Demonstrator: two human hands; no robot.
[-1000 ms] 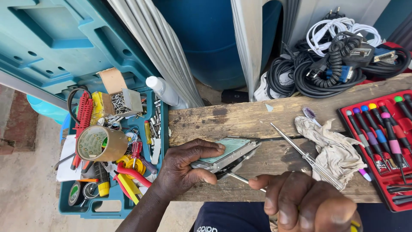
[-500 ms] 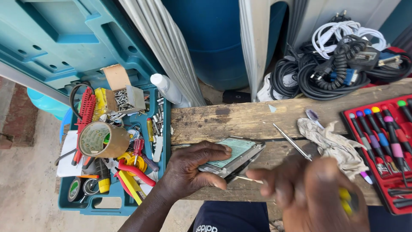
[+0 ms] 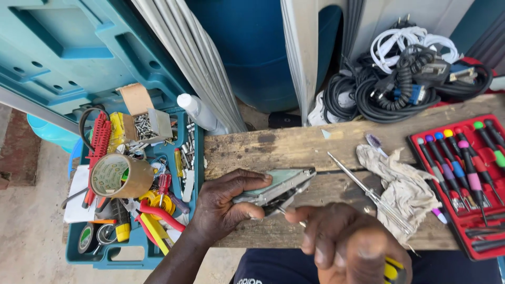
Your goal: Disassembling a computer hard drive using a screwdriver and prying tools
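My left hand [image 3: 227, 203] grips a flat grey-green device [image 3: 276, 187] by its edge and holds it tilted on the wooden bench [image 3: 294, 147]. My right hand [image 3: 350, 247] is closed around a screwdriver with a yellow and black handle [image 3: 392, 271]. Its thin metal shaft [image 3: 288, 214] points left, and the tip meets the underside of the device. The hand hides most of the tool.
A long bare metal driver [image 3: 368, 192] lies on a dirty rag [image 3: 402, 186]. A red tray of coloured precision screwdrivers [image 3: 463, 173] sits at the right. A teal toolbox [image 3: 134, 210] with tape, screws and pliers stands at the left. Coiled cables [image 3: 405, 79] lie behind.
My right hand has shifted left and lower, bringing the screwdriver tip in under the device. My left hand has tipped the device up more on its edge.
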